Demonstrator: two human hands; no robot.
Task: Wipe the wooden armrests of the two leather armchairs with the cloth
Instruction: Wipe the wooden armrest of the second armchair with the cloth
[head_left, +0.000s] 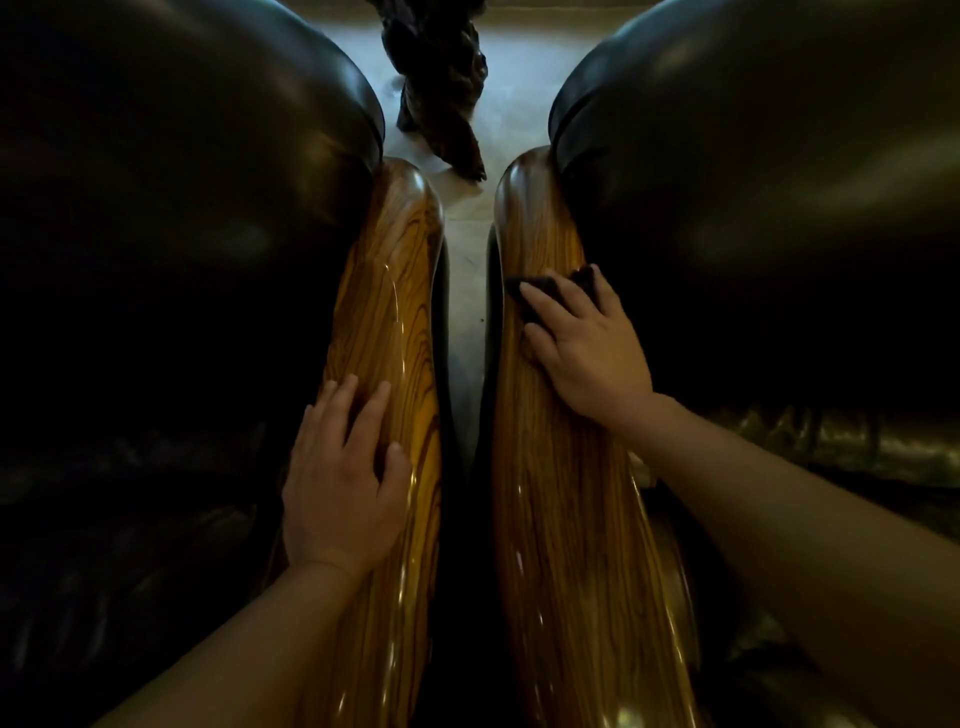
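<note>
Two glossy wooden armrests run side by side away from me, the left armrest (395, 291) and the right armrest (545, 499). Each belongs to a dark leather armchair, the left armchair (171, 218) and the right armchair (769, 197). My right hand (584, 343) presses a small dark cloth (545, 288) flat onto the right armrest, about halfway along; most of the cloth is hidden under my fingers. My left hand (343, 478) rests palm down on the inner side of the left armrest, fingers spread, holding nothing.
A narrow strip of pale floor (465, 291) shows between the two armrests. A dark carved wooden piece (441, 88) stands on the floor beyond the chairs. The leather seats on both sides are in deep shadow.
</note>
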